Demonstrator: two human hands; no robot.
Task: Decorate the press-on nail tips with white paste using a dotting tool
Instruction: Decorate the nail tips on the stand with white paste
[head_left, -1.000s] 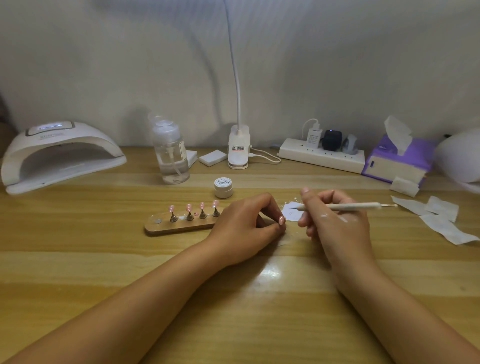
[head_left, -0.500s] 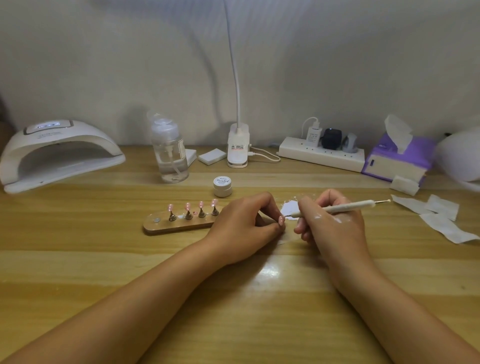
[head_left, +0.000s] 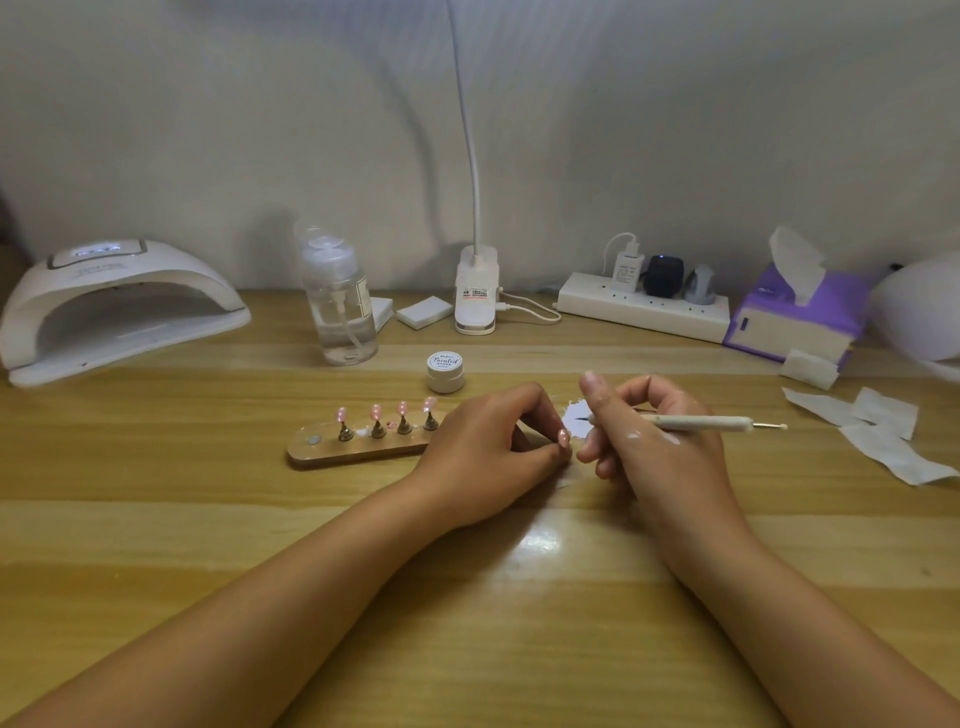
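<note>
You have one view: the wide-angle camera on your head looks forward and down along the light striped wooden table, close over your left hand and right hand at mid-frame, facing the pale grey back wall.

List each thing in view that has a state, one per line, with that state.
left hand: pinches a pink nail tip.
right hand: grips the dotting tool, white smears on its back.
paste jar: lid on.
nail stand: four pink tips upright, leftmost spot bare.
nail lamp: display lit.
power strip: three plugs in.
tissue box: open, a tissue sticking out.
pump bottle: holds clear liquid.
</note>
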